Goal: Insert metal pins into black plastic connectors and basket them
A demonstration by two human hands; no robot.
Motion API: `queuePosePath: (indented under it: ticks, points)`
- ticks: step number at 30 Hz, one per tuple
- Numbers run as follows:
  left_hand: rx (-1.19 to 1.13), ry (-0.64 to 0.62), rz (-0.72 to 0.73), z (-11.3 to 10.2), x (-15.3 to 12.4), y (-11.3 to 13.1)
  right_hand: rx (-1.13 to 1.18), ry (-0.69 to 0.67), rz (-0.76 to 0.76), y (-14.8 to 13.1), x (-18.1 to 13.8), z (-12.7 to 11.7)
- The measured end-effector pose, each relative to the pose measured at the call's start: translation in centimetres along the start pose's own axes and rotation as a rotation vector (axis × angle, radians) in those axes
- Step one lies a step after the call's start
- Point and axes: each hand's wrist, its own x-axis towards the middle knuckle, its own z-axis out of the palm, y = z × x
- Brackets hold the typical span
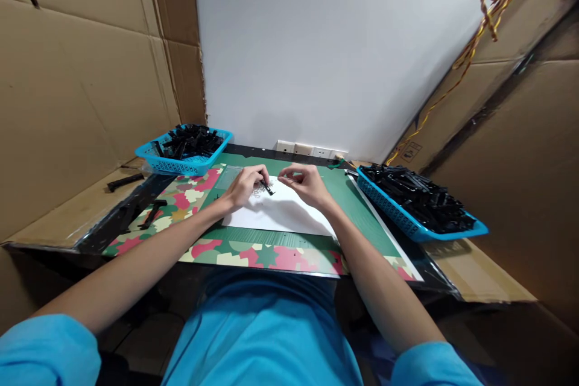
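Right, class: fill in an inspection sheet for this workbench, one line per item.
Surface: green mat with camouflage border; white sheet on it.
Job's things: small black part; tiny pile of bits beside it.
Clutter: left basket and right basket of black parts; loose black pieces.
Grips: left hand pinches the part; right hand has fingers curled, contents unclear.
Cables: red-yellow wires.
Surroundings: cardboard walls; wall sockets.

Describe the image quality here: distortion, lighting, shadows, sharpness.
Head view: wide-angle lens bends the cardboard walls outward and stretches the forearms; even, soft light with faint shadows under the left hand and right hand on the white sheet; the small black part in the left hand is too tiny to resolve.
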Motion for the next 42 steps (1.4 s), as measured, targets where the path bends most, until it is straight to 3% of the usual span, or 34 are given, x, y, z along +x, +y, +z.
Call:
queuePosePath:
  ticks: [7,22,32,42]
  points:
    - [-0.215,-0.07,-0.151,0.2,0.0,0.1,0.159,-0.198,0.028,-1.5,-0.2,0.6]
    - [-0.238,-0.111,-0.208,0.4,-0.1,0.8,0.223,-0.291,0.076,-1.9,-0.4,1.1]
    - [-0.369,-0.217,-0.237,1.1,-0.7,1.2,0.24,-0.027,0.058,-1.5,-0.2,1.2]
    - [-0.507,-0.297,-0.318,2.1,-1.1,1.2,0.336,-0.038,0.049,-1.1,-0.3,2.1]
